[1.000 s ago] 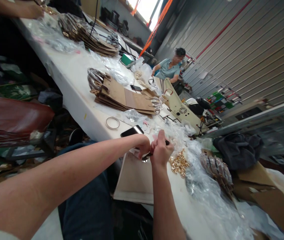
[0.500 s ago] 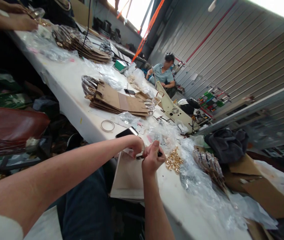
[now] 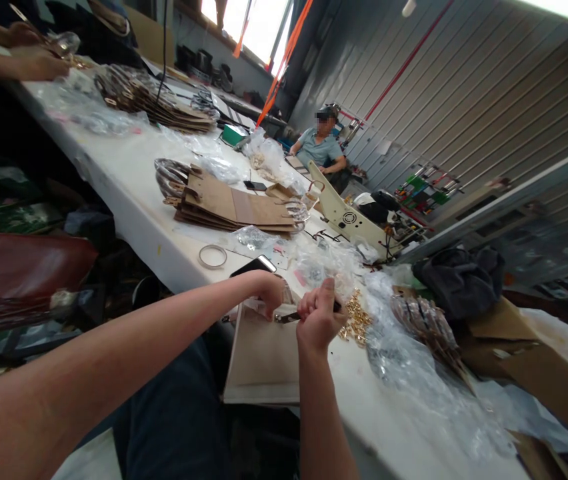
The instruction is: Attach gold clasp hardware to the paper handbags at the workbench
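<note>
My right hand [image 3: 320, 315] is wrapped round the black handle of a screwdriver-like tool [image 3: 290, 318], thumb pointing up. Its dark metal shaft points left, toward my left fingers. My left hand [image 3: 270, 292] is closed at the upper edge of a beige bag [image 3: 263, 350], its fingers curled down beside the tool's tip. The bag lies flat at the table's front edge, partly over my lap. Whatever small part sits between tip and fingers is hidden. A heap of small gold fittings [image 3: 357, 319] lies just right of my right hand.
A phone [image 3: 255, 265] and a tape roll [image 3: 213, 257] lie beyond my left forearm. Stacked brown bags [image 3: 234, 203], clear plastic [image 3: 404, 353] and a cream machine [image 3: 347, 217] stand further out. A co-worker [image 3: 320, 147] sits behind; another person's hands [image 3: 39, 60] work at far left.
My right hand and the tool have shifted slightly right, away from my left hand, baring more of the shaft. My left hand stays at the bag's edge. The whole view has shifted a little.
</note>
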Action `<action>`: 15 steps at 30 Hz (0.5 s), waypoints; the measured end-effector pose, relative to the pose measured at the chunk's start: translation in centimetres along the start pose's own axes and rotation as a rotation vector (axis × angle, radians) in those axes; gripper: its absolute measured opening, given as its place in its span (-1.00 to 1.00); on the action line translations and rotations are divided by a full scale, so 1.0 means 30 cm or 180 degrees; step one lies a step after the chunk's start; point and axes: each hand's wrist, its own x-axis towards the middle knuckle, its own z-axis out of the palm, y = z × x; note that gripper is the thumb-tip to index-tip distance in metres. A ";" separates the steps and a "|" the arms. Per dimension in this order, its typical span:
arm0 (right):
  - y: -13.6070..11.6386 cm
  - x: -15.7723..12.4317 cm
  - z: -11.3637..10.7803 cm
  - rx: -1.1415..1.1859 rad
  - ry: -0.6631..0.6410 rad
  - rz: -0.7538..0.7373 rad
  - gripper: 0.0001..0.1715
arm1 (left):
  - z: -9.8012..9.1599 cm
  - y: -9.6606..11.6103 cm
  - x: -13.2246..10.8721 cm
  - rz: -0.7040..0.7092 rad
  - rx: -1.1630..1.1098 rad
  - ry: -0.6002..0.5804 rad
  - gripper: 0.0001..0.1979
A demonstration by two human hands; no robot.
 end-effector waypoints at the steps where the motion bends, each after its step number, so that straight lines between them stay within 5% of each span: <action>1: 0.010 -0.003 0.004 -0.0066 0.0003 -0.0059 -0.20 | -0.003 0.006 -0.013 -0.0050 0.0003 -0.0025 -0.79; 5: 0.019 0.009 0.010 -0.0154 -0.0038 -0.0036 -0.21 | -0.015 0.021 -0.057 -0.0120 -0.0079 -0.0059 -0.67; 9: -0.038 0.070 -0.045 0.0043 -0.0166 0.0472 -0.14 | -0.014 0.020 -0.065 -0.0220 -0.0294 -0.0101 -0.51; 15: -0.069 0.181 -0.342 -0.1737 -0.0621 0.1499 -0.16 | 0.006 0.029 -0.048 -0.0346 -0.0257 0.0105 -0.41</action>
